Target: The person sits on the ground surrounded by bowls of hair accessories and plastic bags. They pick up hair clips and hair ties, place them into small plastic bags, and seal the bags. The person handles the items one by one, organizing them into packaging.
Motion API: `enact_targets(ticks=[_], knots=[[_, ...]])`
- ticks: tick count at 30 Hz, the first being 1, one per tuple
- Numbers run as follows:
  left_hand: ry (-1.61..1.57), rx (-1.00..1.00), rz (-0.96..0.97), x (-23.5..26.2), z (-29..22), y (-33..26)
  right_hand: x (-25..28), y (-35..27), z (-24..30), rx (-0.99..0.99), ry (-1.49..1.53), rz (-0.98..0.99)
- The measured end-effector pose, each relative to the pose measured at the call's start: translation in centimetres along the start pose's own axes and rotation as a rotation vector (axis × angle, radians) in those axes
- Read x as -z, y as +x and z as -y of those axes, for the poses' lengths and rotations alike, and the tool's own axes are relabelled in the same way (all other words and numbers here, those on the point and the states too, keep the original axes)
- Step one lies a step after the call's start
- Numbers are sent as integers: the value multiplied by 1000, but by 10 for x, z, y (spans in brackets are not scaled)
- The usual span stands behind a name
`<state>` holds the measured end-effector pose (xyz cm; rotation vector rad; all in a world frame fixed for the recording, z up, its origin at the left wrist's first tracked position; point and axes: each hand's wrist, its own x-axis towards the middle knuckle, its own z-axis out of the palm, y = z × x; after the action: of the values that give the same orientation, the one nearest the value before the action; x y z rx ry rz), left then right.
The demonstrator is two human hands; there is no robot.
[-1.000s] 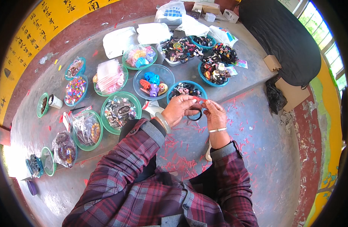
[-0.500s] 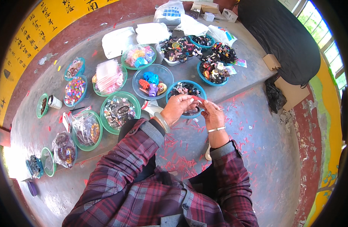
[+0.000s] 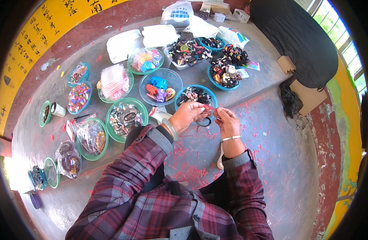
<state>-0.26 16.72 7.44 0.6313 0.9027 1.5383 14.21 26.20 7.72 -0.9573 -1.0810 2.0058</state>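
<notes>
Between my two hands a thin red strip [image 3: 209,107] is stretched, pinched at both ends. My left hand [image 3: 185,117] is closed on its left end, and a dark ring like a hair tie [image 3: 208,123] hangs below those fingers. My right hand [image 3: 228,123] pinches the other end between thumb and fingers. Just beyond them stands a blue basin [image 3: 212,94] of dark hair ties, partly hidden by my left hand. Whether the ring is joined to the strip cannot be seen.
Many red scraps [image 3: 188,170] litter the grey floor. A raised ledge holds a green basin [image 3: 145,125] of small accessories, a clear bowl [image 3: 180,78] of bright scrunchies, and several other bowls. White bags [image 3: 124,45] lie behind. A black cover [image 3: 296,44] stands at the far right.
The dark ring below my left hand now shows clearly. Both hands have moved only slightly and still grip the red strip.
</notes>
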Motion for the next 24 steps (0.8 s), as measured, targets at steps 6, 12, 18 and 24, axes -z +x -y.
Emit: enact_targets(ticks=[6,12,18,24], knots=[[7,2,-3,2,5,3,0,1,1,-13,-14,-21],[37,-7,-8,4,8,5,4,5,-2,-15,-29,-14],[75,-15,-15,5,7,4,1,2,0,-27,-19,-17],[73,-23,-13,7,11,6,-2,5,-2,149,-120,-114]])
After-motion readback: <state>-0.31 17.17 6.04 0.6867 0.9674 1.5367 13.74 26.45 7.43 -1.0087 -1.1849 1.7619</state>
